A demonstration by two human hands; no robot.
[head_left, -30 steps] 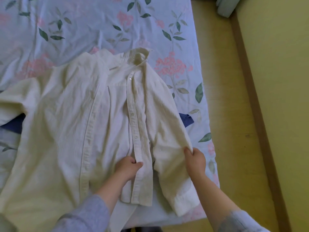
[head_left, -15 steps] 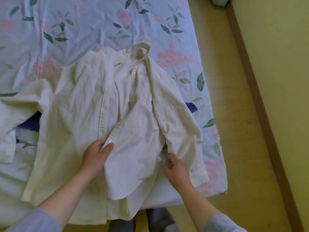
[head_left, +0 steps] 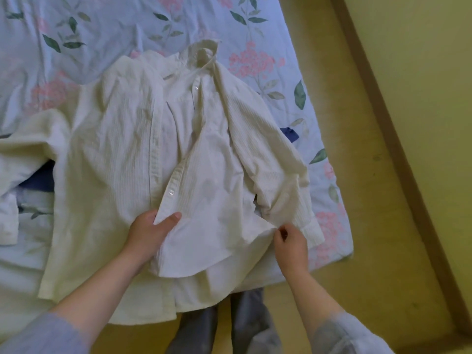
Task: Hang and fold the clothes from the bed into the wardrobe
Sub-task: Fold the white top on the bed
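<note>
Far left: spread left sleeve point(head_left: 28, 154) of cream shirt point(head_left: 109, 159) flat on floral bed sheet point(head_left: 84, 29). Dark blue garment point(head_left: 38, 178) poking out from beneath. Shirt front-up across near right corner of bed, collar far, hem trailing over near edge.

Centre: left grip point(head_left: 150, 233) pinching lower end of button placket point(head_left: 176, 180), thumb on top, fingers underneath. Placket now dragged on a slant toward left, overlapping other front panel; a second ago, straight down the middle. Front panel lifted slightly and pulled taut between both grips.

Right of centre: right grip point(head_left: 291, 241) curled, apparently nipping side edge of that same panel, just below folded right sleeve point(head_left: 278, 175). A second ago, on sleeve's outer edge instead. Sleeve now released, lying lengthwise over shirt's right side, cuff near.

Reading of the change: right sleeve fold done, attention moved to closing and squaring the front. Probably early in the fold: left sleeve not yet brought in, body not yet doubled, wardrobe out of view.

Far right: yellow floor point(head_left: 357, 111), brown skirting point(head_left: 406, 175), pale wall point(head_left: 434, 72).
</note>
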